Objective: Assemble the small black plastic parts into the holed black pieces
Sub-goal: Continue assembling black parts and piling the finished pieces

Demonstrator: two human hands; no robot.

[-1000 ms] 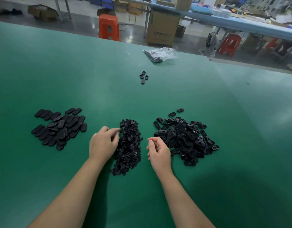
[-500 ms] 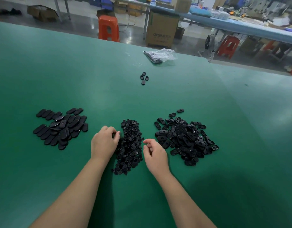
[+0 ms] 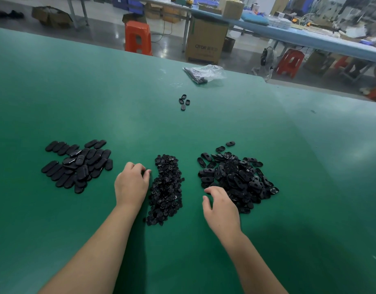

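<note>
Left hand (image 3: 131, 184) curled beside small parts (image 3: 167, 187), right hand (image 3: 222, 209) open, empty, touching holed pieces (image 3: 236, 177)

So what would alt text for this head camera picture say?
Two bare hands, left hand and right hand, reach into three piles of black parts on a green table: smooth ovals, small parts, holed pieces.
</note>
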